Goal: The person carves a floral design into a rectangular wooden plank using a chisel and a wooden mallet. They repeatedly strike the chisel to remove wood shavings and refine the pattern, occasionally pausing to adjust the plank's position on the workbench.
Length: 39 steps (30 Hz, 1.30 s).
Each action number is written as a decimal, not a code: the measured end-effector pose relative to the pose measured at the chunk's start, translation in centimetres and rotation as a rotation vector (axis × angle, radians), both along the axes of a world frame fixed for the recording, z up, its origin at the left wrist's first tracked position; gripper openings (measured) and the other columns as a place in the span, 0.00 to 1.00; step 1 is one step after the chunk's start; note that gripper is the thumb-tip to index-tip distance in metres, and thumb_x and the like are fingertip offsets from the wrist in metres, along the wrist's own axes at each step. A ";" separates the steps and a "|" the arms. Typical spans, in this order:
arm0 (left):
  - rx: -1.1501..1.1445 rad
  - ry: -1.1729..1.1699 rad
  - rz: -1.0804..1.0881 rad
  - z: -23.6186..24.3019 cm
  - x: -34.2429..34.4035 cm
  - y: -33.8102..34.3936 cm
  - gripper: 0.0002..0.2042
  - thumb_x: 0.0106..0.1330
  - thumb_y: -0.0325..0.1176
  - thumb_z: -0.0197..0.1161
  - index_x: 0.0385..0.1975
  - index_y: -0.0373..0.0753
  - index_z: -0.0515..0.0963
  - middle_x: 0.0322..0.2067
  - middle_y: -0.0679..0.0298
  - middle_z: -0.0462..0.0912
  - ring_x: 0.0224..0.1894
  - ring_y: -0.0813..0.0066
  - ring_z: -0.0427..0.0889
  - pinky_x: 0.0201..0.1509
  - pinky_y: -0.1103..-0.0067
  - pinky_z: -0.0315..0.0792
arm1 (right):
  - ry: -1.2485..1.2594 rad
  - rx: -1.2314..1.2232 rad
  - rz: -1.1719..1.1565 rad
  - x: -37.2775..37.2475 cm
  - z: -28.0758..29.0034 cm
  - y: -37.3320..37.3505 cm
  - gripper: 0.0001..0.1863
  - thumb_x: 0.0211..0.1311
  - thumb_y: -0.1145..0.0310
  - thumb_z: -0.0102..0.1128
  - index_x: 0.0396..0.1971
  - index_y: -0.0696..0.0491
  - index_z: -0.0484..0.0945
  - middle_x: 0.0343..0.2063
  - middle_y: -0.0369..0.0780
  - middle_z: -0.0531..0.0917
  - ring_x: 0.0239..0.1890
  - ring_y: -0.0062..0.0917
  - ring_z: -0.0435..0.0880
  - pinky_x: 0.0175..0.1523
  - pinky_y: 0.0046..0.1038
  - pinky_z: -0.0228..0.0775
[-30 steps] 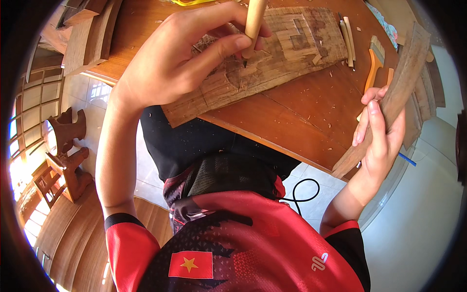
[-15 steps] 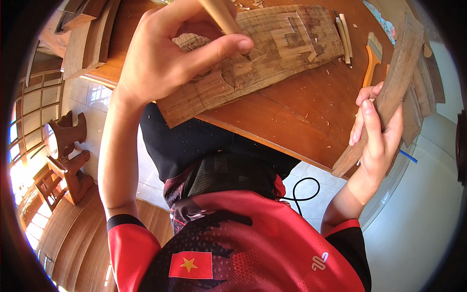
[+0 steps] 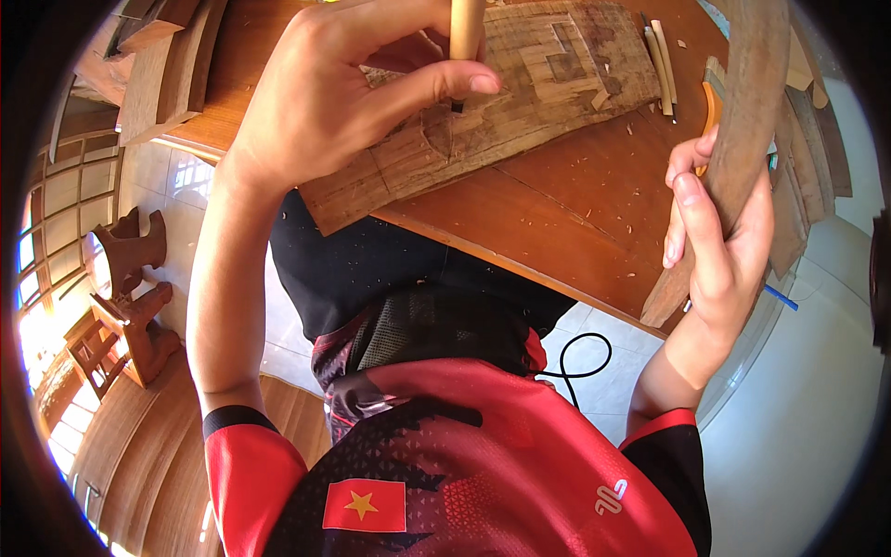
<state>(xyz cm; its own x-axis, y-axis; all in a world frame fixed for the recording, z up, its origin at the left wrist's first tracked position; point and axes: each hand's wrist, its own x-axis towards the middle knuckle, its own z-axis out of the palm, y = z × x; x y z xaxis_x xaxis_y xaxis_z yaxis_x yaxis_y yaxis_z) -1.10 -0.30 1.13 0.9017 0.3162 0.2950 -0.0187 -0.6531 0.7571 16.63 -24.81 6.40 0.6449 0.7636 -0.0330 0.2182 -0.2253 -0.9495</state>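
My left hand (image 3: 325,107) is closed around a chisel (image 3: 467,32) with a round, pale wooden handle, held nearly upright. A short dark piece of its blade shows below my thumb, over the carved face of a brown wooden board (image 3: 529,125). The board has cut recesses and lies tilted across the table corner, partly hidden by my left hand. At the right, my right hand (image 3: 729,237) grips a long, rough wooden stick (image 3: 754,102). The stick is raised at a slant, apart from the chisel, and its top end leaves the picture.
Two thin pale-handled tools (image 3: 661,70) lie beyond the board's right end. A brush (image 3: 713,102) with an orange handle is partly behind the stick. Wood blocks (image 3: 172,84) are stacked at the far left. Shavings dot the reddish table (image 3: 557,223). Stools (image 3: 139,334) stand on the left.
The chisel has gone from leaning to nearly upright, and my left hand has shifted slightly right. The stick in my right hand has swung to a steeper angle, its upper end moving left and up.
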 end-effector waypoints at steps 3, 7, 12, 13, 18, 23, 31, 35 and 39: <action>-0.099 0.045 0.001 0.0 -0.2 0.0 0.10 0.65 0.31 0.73 0.40 0.32 0.84 0.35 0.62 0.87 0.39 0.77 0.88 0.46 0.78 0.82 | -0.117 -0.012 0.126 0.0 0.2 0.8 0.17 0.68 0.72 0.59 0.54 0.59 0.71 0.36 0.43 0.80 0.17 0.09 0.67 0.21 0.14 0.60; -0.086 0.008 -0.019 0.0 -0.3 -0.1 0.10 0.65 0.31 0.73 0.40 0.31 0.83 0.35 0.63 0.87 0.39 0.76 0.88 0.44 0.77 0.82 | -0.181 -0.059 0.255 -0.4 1.1 2.0 0.17 0.72 0.68 0.55 0.54 0.61 0.71 0.35 0.44 0.80 0.16 0.08 0.64 0.21 0.13 0.58; -0.161 -0.041 -0.006 0.0 -0.1 -0.3 0.10 0.65 0.31 0.73 0.39 0.31 0.83 0.34 0.63 0.86 0.38 0.76 0.88 0.42 0.77 0.82 | -0.215 -0.148 0.341 -1.0 2.4 3.1 0.20 0.75 0.61 0.53 0.53 0.63 0.73 0.31 0.41 0.79 0.16 0.08 0.64 0.22 0.14 0.56; -0.134 -0.049 -0.010 0.1 0.0 -0.3 0.10 0.65 0.31 0.73 0.39 0.31 0.83 0.34 0.62 0.86 0.37 0.76 0.88 0.41 0.77 0.82 | -0.229 -0.169 0.346 -0.9 2.7 3.2 0.20 0.76 0.60 0.53 0.53 0.63 0.73 0.30 0.39 0.78 0.16 0.08 0.64 0.21 0.14 0.55; -0.055 -0.074 -0.004 0.0 0.0 -0.6 0.10 0.64 0.32 0.73 0.39 0.33 0.83 0.33 0.62 0.86 0.35 0.73 0.88 0.40 0.77 0.82 | -0.308 -0.233 0.394 -1.1 4.3 4.1 0.21 0.76 0.58 0.55 0.53 0.63 0.74 0.24 0.33 0.76 0.16 0.09 0.64 0.21 0.16 0.55; -0.050 -0.084 -0.037 -0.2 0.1 -0.5 0.10 0.65 0.32 0.73 0.39 0.33 0.83 0.33 0.63 0.86 0.36 0.72 0.88 0.40 0.77 0.83 | -0.413 -0.259 0.414 -1.0 4.8 4.2 0.25 0.76 0.57 0.56 0.59 0.65 0.72 0.21 0.33 0.74 0.16 0.10 0.66 0.21 0.17 0.56; 0.005 -0.110 -0.018 -0.6 0.3 -0.3 0.13 0.65 0.38 0.73 0.40 0.36 0.83 0.31 0.60 0.85 0.32 0.70 0.87 0.37 0.74 0.81 | -0.466 -0.313 0.405 -1.4 5.9 4.6 0.31 0.77 0.58 0.57 0.66 0.68 0.67 0.18 0.32 0.72 0.16 0.11 0.67 0.21 0.19 0.58; -0.052 -0.065 -0.005 -0.2 0.4 -0.5 0.10 0.66 0.35 0.72 0.37 0.34 0.82 0.31 0.64 0.84 0.32 0.77 0.85 0.38 0.78 0.81 | -0.572 -0.237 0.422 -1.1 4.7 4.8 0.29 0.78 0.56 0.55 0.66 0.64 0.69 0.17 0.29 0.69 0.16 0.09 0.64 0.20 0.17 0.55; -0.089 0.032 -0.004 0.5 0.7 -0.1 0.11 0.67 0.36 0.72 0.37 0.35 0.82 0.29 0.65 0.84 0.30 0.80 0.83 0.37 0.78 0.80 | -0.535 -0.258 0.382 -0.9 5.4 5.5 0.28 0.78 0.54 0.54 0.64 0.62 0.71 0.18 0.29 0.69 0.16 0.08 0.65 0.20 0.16 0.55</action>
